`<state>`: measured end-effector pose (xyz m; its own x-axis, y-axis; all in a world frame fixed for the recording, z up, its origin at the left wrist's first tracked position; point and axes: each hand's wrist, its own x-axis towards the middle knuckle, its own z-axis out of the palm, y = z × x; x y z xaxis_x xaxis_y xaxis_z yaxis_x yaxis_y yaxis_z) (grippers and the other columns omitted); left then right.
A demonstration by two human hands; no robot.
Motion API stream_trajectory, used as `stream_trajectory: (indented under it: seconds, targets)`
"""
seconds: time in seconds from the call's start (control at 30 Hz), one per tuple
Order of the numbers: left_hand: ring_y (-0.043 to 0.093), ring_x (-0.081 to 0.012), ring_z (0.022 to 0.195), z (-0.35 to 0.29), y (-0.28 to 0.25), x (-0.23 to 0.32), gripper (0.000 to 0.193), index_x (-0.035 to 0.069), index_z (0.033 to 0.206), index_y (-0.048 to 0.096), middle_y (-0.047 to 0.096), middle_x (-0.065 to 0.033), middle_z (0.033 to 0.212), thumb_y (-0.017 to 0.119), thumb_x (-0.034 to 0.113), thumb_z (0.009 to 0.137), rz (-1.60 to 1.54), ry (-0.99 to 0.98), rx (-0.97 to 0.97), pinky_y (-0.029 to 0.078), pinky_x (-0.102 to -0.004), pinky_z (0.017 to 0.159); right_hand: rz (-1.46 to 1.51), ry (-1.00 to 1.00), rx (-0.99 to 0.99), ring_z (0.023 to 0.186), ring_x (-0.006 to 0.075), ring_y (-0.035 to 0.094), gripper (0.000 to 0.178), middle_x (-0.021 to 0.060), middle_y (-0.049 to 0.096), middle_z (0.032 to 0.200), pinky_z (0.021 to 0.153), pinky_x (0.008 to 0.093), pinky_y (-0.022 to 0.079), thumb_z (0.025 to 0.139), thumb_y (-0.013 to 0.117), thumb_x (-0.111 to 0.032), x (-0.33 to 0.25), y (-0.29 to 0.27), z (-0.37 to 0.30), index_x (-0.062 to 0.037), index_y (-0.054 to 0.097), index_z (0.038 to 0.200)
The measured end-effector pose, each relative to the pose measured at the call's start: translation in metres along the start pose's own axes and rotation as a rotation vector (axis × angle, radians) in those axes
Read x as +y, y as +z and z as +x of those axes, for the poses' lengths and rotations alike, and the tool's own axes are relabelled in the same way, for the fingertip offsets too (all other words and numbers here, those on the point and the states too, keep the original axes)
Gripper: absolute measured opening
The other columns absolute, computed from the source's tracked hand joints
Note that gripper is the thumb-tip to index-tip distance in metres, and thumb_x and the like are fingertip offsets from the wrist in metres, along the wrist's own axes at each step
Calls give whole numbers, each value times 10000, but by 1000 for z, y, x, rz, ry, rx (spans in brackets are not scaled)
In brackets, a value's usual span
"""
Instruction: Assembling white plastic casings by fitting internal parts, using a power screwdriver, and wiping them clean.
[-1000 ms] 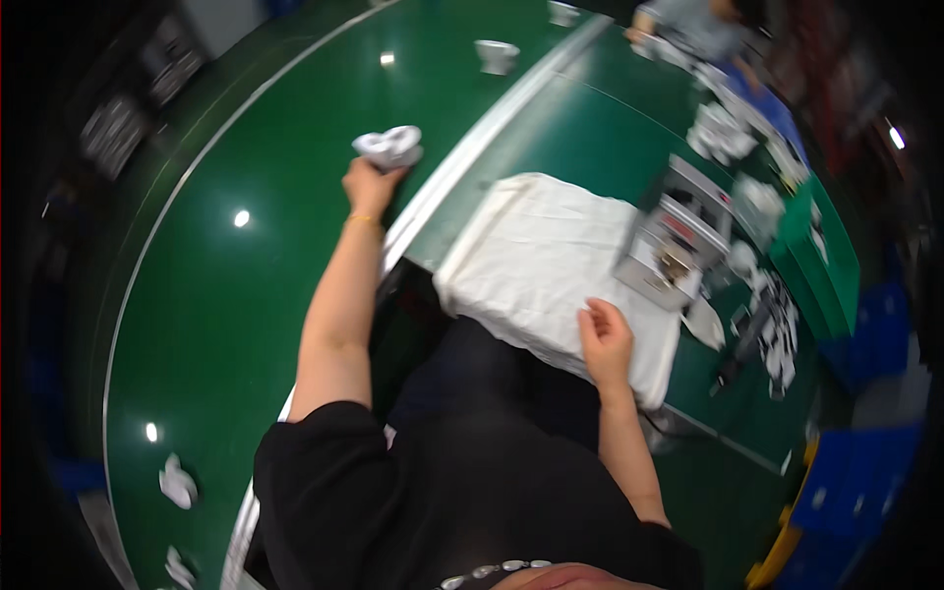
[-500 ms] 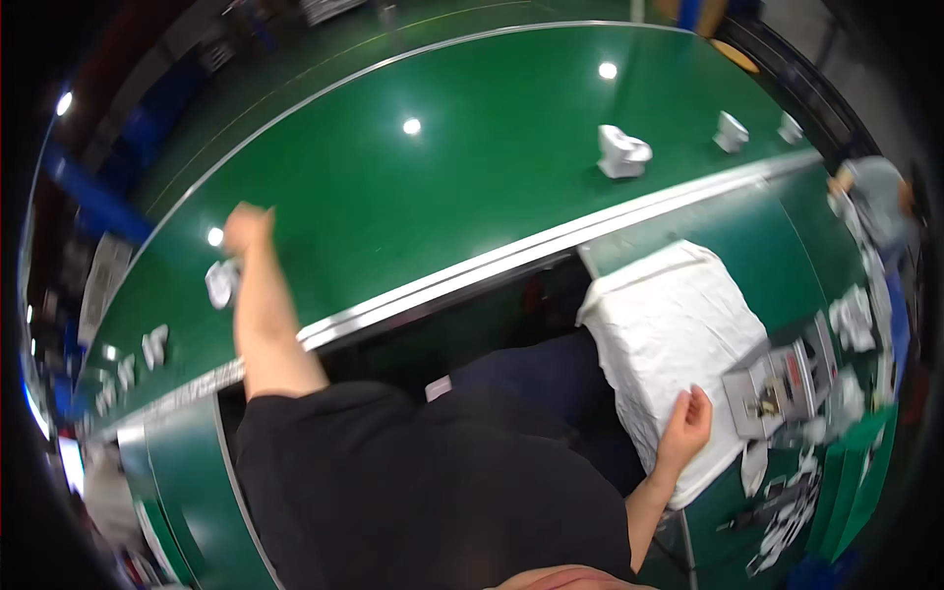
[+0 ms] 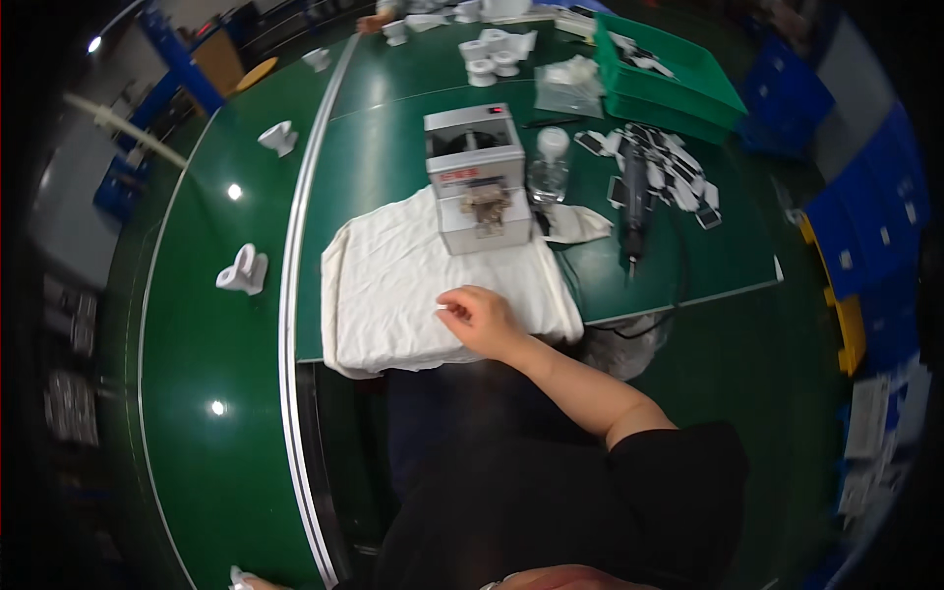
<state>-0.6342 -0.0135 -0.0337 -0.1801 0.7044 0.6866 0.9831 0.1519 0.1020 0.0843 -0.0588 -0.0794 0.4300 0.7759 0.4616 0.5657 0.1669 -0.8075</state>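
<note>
My right hand (image 3: 480,320) hovers over a folded white cloth (image 3: 383,280), its fingers loosely curled and nothing visible in them. Just beyond it, a grey metal box-shaped device (image 3: 482,231) with a brass-coloured fixture on its front stands at the cloth's far edge. My left hand (image 3: 260,583) is cut off by the lower edge of the view. At its fingertips is a white plastic part (image 3: 239,578), which it appears to grip over the green belt (image 3: 221,467); most of those fingers are hidden.
Another white part (image 3: 242,270) stands on the belt, beside a metal rail (image 3: 295,295). Right of the device are a clear bottle (image 3: 551,167), a power screwdriver (image 3: 634,197) and a pile of small black-and-white pieces (image 3: 678,172). A green bin (image 3: 669,84) and several white parts (image 3: 492,54) sit farther back.
The view has swung right, bringing the device and cloth to the middle. My left hand has gone from reaching far over the belt to the lower edge, with a white part at its fingers.
</note>
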Motion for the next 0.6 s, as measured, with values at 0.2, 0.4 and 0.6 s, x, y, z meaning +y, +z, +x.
stream_trajectory:
  seconds: [0.2,0.4,0.6]
  targets:
    - [586,-176,901,55,75,241,460,-41,1141,606,614,-51,980,694,342,901,-1018,-60,-414,476,-312,824,162,39,81,728,150,648,218,64,683,859,682,285,528,879,734,-162,-21,-5,-3,-31,680,1044]
    - [476,-322,1169,-12,-9,496,662,4,1361,402,467,-170,1252,690,11,765,-1244,875,-884,398,-392,1017,824,308,-238,1053,130,585,692,98,565,1269,858,300,515,876,774,-318,-49,-43,-10,-53,454,1430]
    - [525,-291,1117,-45,-37,585,778,7,1395,442,490,-158,1203,678,-80,659,-1601,962,-1092,421,-351,995,337,265,-209,1186,198,527,720,89,453,1381,895,320,504,809,820,-200,-47,-110,-35,-101,478,1435]
